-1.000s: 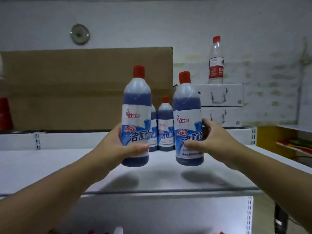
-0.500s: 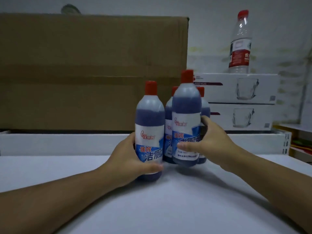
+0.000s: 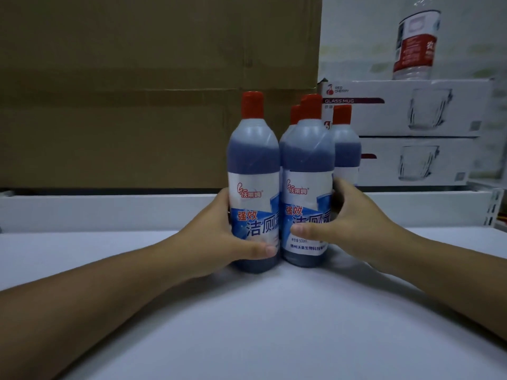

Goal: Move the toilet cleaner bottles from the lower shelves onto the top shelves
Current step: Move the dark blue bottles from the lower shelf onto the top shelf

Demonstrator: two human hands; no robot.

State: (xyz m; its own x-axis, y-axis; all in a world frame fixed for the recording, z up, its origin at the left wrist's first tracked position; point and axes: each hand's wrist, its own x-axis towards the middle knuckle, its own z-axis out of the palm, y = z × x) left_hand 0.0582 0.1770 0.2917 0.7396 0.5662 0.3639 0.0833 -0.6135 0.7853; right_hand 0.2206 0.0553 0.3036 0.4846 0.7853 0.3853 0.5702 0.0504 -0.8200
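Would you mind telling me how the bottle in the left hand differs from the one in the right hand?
The left-hand bottle stands clear of the back row; the right-hand bottle stands directly in front of two more bottles. The left hand grips low, its thumb near the base; the right hand grips higher, thumb across the label. Both are upright on the shelf, red-capped, with dark blue liquid and the same label.

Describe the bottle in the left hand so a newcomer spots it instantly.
Find the big cardboard box behind the white shelf. In front stand four red-capped blue cleaner bottles. It is the leftmost bottle, gripped by the left hand, standing clear of the overlapping rest.
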